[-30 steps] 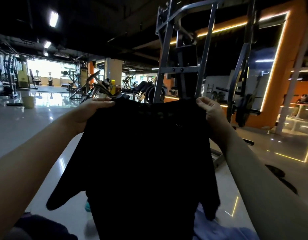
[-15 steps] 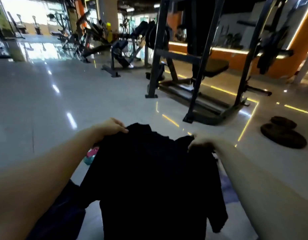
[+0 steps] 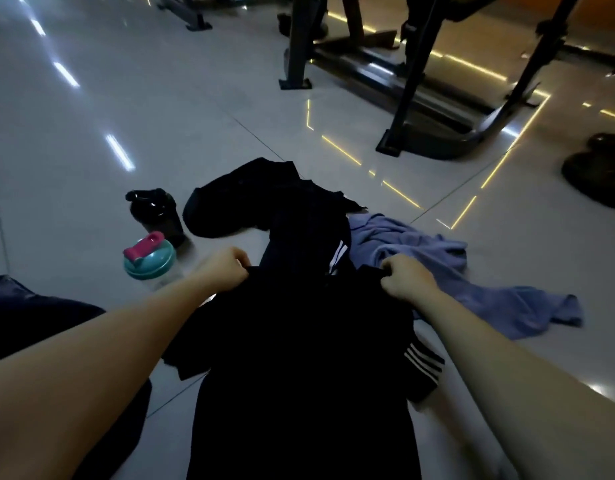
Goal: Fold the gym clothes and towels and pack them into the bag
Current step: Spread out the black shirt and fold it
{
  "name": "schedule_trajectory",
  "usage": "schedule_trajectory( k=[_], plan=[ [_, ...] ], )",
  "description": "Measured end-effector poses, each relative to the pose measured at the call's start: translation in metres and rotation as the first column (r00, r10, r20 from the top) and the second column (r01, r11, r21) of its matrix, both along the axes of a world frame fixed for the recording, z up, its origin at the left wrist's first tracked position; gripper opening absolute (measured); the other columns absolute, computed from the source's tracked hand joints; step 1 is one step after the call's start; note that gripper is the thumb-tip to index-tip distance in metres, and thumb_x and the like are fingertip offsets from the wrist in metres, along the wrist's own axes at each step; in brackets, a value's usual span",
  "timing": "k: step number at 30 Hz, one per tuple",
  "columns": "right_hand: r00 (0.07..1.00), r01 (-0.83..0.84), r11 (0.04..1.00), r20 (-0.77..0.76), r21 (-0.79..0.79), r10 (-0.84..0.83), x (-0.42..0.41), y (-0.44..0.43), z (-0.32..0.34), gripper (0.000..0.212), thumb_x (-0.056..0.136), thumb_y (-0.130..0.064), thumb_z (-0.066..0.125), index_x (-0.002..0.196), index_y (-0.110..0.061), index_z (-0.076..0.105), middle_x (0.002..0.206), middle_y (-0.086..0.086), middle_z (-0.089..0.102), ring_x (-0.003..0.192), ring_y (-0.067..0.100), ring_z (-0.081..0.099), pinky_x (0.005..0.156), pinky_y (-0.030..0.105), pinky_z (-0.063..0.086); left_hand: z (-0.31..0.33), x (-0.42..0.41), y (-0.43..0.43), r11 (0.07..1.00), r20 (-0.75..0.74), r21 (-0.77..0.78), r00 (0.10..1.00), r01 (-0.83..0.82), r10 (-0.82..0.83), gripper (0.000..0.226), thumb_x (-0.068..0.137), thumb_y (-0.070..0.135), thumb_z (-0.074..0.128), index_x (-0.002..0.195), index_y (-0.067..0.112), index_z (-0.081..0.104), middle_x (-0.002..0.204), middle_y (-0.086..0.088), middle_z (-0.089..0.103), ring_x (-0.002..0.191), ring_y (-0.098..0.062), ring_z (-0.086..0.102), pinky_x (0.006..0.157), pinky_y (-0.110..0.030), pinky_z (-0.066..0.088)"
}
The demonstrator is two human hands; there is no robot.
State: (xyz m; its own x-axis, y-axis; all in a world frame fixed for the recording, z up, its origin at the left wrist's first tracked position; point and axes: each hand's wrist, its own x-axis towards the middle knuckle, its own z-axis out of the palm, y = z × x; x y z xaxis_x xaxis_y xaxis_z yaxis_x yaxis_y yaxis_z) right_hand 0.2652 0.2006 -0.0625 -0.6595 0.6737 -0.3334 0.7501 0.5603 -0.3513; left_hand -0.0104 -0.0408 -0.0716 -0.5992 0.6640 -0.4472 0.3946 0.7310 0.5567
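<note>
A black T-shirt (image 3: 299,358) hangs low over the floor, held at its shoulders. My left hand (image 3: 226,268) is shut on its left shoulder and my right hand (image 3: 404,278) on its right shoulder. A sleeve with white stripes (image 3: 422,362) shows at the shirt's right side. Beyond the shirt lies another dark garment with white stripes (image 3: 292,206), crumpled on the floor. A blue cloth (image 3: 472,282) is spread out to the right of my right hand. No bag can be made out for certain.
A teal-lidded shaker bottle (image 3: 150,259) and a black bottle (image 3: 157,211) stand left of the clothes. A dark mass (image 3: 32,317) sits at the lower left. A gym rack's base (image 3: 430,109) and weight plates (image 3: 600,171) lie farther back on the grey tiled floor (image 3: 126,109).
The black shirt has come down from chest height to just above the floor, both hands still on its shoulders. The view has tilted down onto the clothes and bottles.
</note>
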Motion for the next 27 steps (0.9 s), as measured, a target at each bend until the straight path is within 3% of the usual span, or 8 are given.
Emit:
schedule_trajectory(
  k=[4,7,11,16,18,22,24,27],
  plan=[
    [0.997,-0.043,0.99,0.069,0.136,0.033,-0.026,0.022,-0.006,0.026,0.085,-0.01,0.055,0.101,-0.025,0.068,0.096,0.009,0.069,0.078,0.032,0.058,0.053,0.03,0.04,-0.006,-0.014,0.03,0.999,-0.085,0.037,0.996,-0.014,0.017,0.017,0.086,0.015,0.059,0.085,0.026,0.071,0.086,-0.002,0.073,0.082,-0.024,0.069,0.082,-0.044,0.06],
    [0.997,0.056,0.974,0.036,0.217,-0.065,-0.035,0.032,-0.014,0.035,0.091,-0.005,0.051,0.124,-0.014,0.059,0.113,0.016,0.067,0.097,0.037,0.064,0.074,0.038,0.052,-0.013,-0.009,0.045,0.984,-0.221,0.159,0.969,-0.077,0.112,0.021,0.091,0.015,0.057,0.108,0.023,0.067,0.112,-0.001,0.064,0.094,-0.026,0.064,0.082,-0.039,0.055],
    [0.991,0.133,0.961,-0.054,0.244,-0.124,-0.018,0.023,-0.033,0.029,0.089,-0.006,0.052,0.115,-0.017,0.055,0.106,0.015,0.065,0.09,0.037,0.062,0.067,0.038,0.05,-0.05,0.022,0.04,0.996,-0.295,0.057,0.954,0.071,-0.051,0.049,0.091,0.024,0.065,0.137,0.017,0.05,0.14,-0.008,0.043,0.11,-0.031,0.057,0.086,-0.041,0.049],
    [0.951,0.215,0.968,0.199,0.127,-0.237,0.046,-0.013,-0.076,0.013,0.087,-0.013,0.057,0.079,-0.013,0.047,0.074,0.011,0.053,0.066,0.033,0.05,0.054,0.034,0.036,-0.093,0.075,-0.005,0.92,-0.392,-0.144,0.833,0.364,-0.391,0.06,0.086,0.051,0.07,0.136,0.024,0.053,0.131,-0.001,0.048,0.119,-0.023,0.051,0.098,-0.039,0.048],
    [0.929,0.301,0.945,0.182,0.129,-0.321,0.074,-0.023,-0.097,0.015,0.085,-0.017,0.061,0.095,-0.008,0.055,0.093,0.017,0.058,0.087,0.039,0.061,0.066,0.039,0.048,-0.102,0.093,-0.02,0.875,-0.41,-0.191,0.774,0.445,-0.483,0.067,0.084,0.061,0.068,0.139,0.026,0.051,0.132,0.001,0.046,0.121,-0.02,0.049,0.1,-0.036,0.046],
    [0.897,0.398,0.916,0.189,0.051,-0.4,0.113,-0.043,-0.124,0.073,0.083,-0.031,0.074,0.138,-0.002,0.036,0.137,0.023,0.046,0.121,0.044,0.052,0.088,0.049,0.048,-0.112,0.121,-0.043,0.845,-0.352,-0.286,0.771,0.452,-0.531,0.092,0.076,0.075,0.065,0.151,0.029,0.038,0.149,-0.003,0.038,0.135,-0.023,0.04,0.109,-0.042,0.041],
    [0.909,0.375,0.926,0.182,0.043,-0.376,0.12,-0.049,-0.13,0.063,0.083,-0.031,0.073,0.131,-0.005,0.042,0.128,0.02,0.053,0.112,0.042,0.058,0.082,0.045,0.05,-0.114,0.131,-0.051,0.826,-0.29,-0.354,0.788,0.439,-0.543,0.104,0.073,0.078,0.066,0.156,0.03,0.027,0.16,-0.006,0.026,0.146,-0.027,0.029,0.116,-0.048,0.034],
    [0.93,0.324,0.946,0.176,0.032,-0.324,0.119,-0.05,-0.121,0.015,0.085,-0.023,0.066,0.096,-0.015,0.059,0.102,0.014,0.066,0.093,0.037,0.063,0.07,0.036,0.046,-0.115,0.139,-0.056,0.788,-0.237,-0.428,0.786,0.443,-0.571,0.111,0.073,0.075,0.069,0.159,0.03,0.017,0.166,-0.009,0.012,0.153,-0.029,0.015,0.119,-0.053,0.029]
  ],
)
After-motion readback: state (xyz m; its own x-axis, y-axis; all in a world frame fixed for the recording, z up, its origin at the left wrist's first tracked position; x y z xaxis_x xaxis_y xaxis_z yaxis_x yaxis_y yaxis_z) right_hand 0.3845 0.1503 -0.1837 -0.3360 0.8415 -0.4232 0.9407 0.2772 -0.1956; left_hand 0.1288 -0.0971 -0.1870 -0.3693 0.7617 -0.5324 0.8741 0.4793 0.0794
